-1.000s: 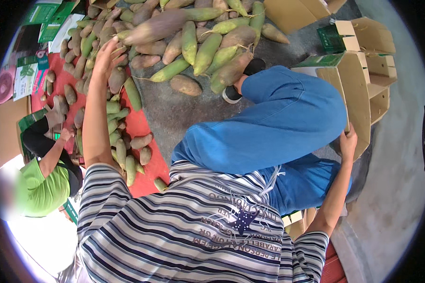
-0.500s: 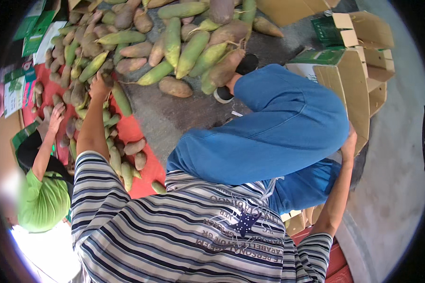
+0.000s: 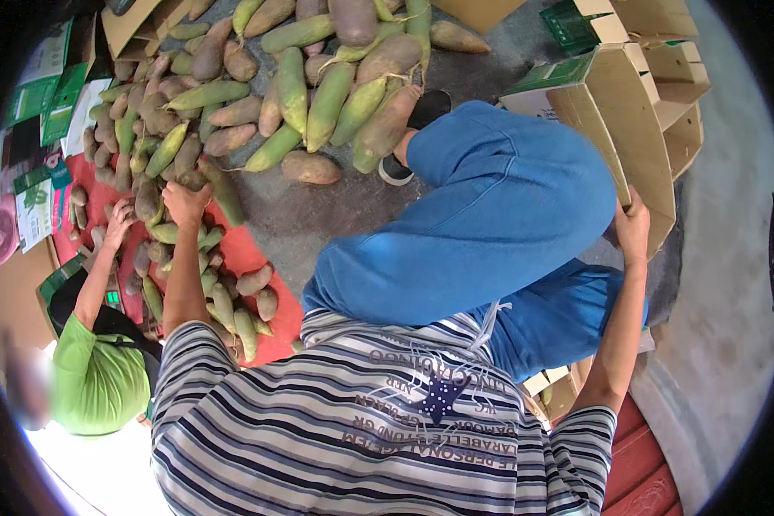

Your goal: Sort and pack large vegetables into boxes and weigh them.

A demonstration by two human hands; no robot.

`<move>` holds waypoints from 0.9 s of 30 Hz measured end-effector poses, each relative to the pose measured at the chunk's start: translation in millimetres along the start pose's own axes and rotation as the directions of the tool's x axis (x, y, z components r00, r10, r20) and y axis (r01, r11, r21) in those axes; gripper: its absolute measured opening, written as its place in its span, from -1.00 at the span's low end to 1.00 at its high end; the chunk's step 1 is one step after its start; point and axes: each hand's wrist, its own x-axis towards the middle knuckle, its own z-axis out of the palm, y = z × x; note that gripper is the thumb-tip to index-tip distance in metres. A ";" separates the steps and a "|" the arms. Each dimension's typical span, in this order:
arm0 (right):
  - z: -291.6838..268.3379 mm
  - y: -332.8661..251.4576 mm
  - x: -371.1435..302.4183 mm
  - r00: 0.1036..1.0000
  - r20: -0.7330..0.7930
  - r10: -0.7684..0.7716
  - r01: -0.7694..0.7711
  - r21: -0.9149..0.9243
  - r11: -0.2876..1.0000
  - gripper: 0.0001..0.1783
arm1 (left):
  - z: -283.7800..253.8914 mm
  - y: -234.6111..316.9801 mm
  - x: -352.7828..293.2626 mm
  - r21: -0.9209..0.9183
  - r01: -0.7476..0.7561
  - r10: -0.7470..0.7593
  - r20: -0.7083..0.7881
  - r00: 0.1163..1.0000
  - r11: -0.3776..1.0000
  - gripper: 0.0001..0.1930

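Fingers curled, my left hand (image 3: 187, 203) grips a brownish root (image 3: 192, 180) at the edge of a large heap of roots. Around it lie long green radishes (image 3: 166, 149) and brown-purple roots, one thick green radish (image 3: 223, 191) right beside the hand. The fingertips are partly hidden. At my right side, my right hand (image 3: 633, 230) holds the edge of an open cardboard box (image 3: 615, 107), its fingers closed over the rim beside my knee.
A co-worker in a green shirt (image 3: 103, 378) reaches into the heap's left side with a hand (image 3: 120, 222). More cardboard boxes (image 3: 675, 82) stand at the far right. A red sheet (image 3: 275, 331) lies under part of the heap. Bigger radishes (image 3: 327, 107) lie ahead of my foot.
My left hand has come a little nearer to me, at the heap's edge. My right hand has moved slightly up along the box edge. The view has shifted somewhat.
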 end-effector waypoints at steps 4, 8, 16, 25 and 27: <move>3.7 5.2 5.4 1.000 -0.008 0.011 -0.011 -0.022 1.000 -0.63 | -50.9 41.9 -8.1 -0.291 -0.111 0.034 -0.255 0.966 0.950 -0.38; 12.6 30.2 6.6 0.999 -0.007 -0.041 0.041 0.056 0.998 -0.58 | -92.7 94.4 12.9 -0.898 -0.039 0.120 0.016 0.993 0.438 -0.36; 8.8 5.4 5.8 0.997 -0.026 -0.078 0.077 -0.031 0.997 -0.64 | 61.6 12.8 35.9 -0.695 -0.082 0.007 -0.109 0.994 0.714 -0.37; 3.6 1.8 1.6 0.998 0.020 -0.053 0.052 0.038 0.998 -0.68 | 163.6 23.5 -16.5 -0.416 0.900 -0.345 0.832 0.434 0.128 -0.44; 3.2 2.8 3.0 0.999 0.038 -0.013 0.011 0.050 0.999 -0.68 | 160.6 27.2 -17.4 -0.386 0.918 -0.294 0.871 0.394 0.089 -0.49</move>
